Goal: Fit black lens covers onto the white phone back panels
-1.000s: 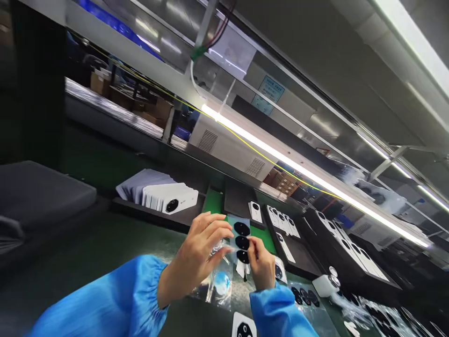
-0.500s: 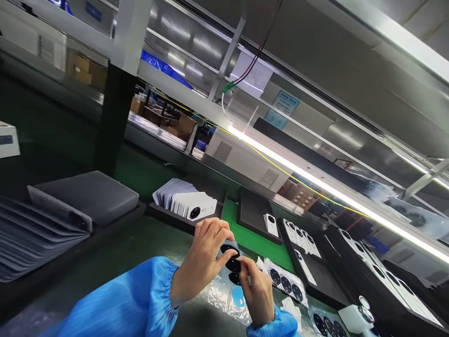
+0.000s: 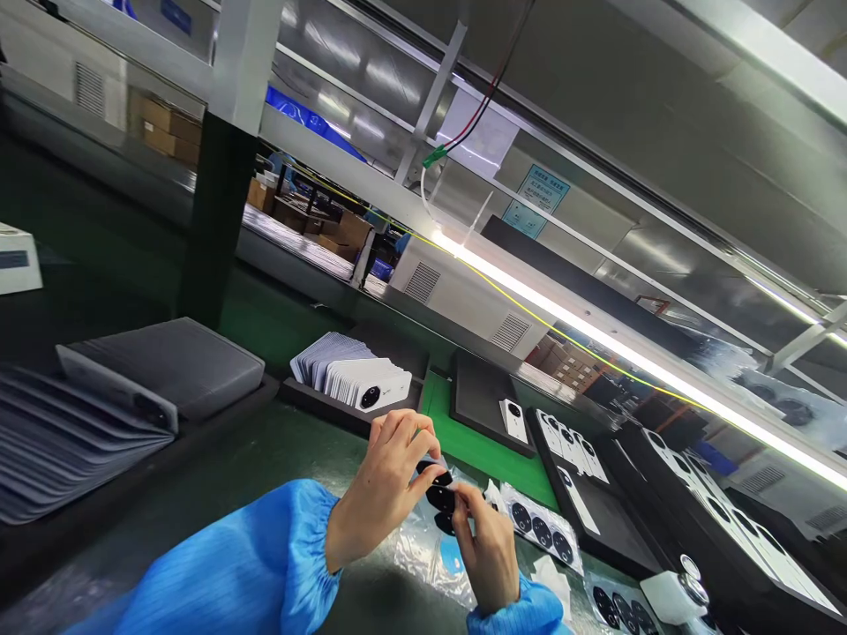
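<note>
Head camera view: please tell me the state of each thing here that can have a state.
Left hand, closed on the strip of black oval pieces
Right hand, pinching the same strip
Clear plastic bag, lying crumpled under the hands
Sheet of black round-lens pieces, lying flat, pieces on it
White phone back covers, standing in a row in a tray
Fluorescent tube, lit
</note>
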### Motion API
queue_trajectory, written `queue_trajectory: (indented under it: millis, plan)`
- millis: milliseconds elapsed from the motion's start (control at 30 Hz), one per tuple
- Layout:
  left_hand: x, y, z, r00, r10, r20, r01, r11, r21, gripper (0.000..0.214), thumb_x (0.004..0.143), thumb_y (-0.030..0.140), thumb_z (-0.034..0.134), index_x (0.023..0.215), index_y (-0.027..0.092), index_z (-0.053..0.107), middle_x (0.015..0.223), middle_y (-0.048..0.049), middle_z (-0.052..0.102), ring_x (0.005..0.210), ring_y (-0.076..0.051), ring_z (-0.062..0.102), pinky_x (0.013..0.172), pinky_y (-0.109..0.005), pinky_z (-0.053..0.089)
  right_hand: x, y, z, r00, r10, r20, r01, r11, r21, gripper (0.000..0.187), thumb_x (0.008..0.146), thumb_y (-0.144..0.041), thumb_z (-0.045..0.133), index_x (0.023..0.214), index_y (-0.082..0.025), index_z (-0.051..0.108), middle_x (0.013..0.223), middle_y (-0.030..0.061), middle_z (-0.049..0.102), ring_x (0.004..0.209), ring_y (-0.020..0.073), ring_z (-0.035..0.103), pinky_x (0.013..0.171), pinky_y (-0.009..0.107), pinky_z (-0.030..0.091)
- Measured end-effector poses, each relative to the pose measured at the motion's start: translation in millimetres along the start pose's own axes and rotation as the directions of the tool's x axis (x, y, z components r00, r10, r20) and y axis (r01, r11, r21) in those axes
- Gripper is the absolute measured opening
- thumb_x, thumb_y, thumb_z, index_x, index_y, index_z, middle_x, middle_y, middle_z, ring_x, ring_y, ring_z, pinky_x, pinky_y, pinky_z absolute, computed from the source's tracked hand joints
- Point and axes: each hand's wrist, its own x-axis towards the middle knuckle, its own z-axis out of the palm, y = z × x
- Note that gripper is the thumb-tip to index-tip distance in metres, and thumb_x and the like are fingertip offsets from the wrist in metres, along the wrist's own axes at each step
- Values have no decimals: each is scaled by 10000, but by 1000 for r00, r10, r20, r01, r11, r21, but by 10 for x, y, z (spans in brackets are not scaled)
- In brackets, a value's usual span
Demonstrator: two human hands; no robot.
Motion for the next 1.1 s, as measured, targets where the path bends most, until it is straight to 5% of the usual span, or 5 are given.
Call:
queue_trajectory:
  millis: [433,767,1100]
  plan:
    - [54,-120,1,997,-47,65,48,999,-14,173,817,56,586,793,208,506,902,-6,559,909,-217,501,798,-366,374,15,-23,-19,1000,-13,17,13,1000,-21,217,945,-157,372,990,-189,581,711,-9,706,560,102,674,540,162,509]
    - [124,-245,-148,973,204,106,-189,972,-136,272,983,147,342,781,207,512,853,-15,562,879,-170,509,808,-310,409,61,-337,-44,992,-122,-28,120,990,-69,228,936,-149,354,893,-209,570,646,-10,693,510,119,660,492,204,479]
    - [82,-264,-179,947,318,38,-305,933,-189,253,988,126,306,857,201,509,882,-43,546,867,-171,489,809,-320,440,44,-471,-36,994,-104,-39,101,992,-70,205,956,-166,343,881,-202,530,593,-36,654,464,97,634,468,193,447]
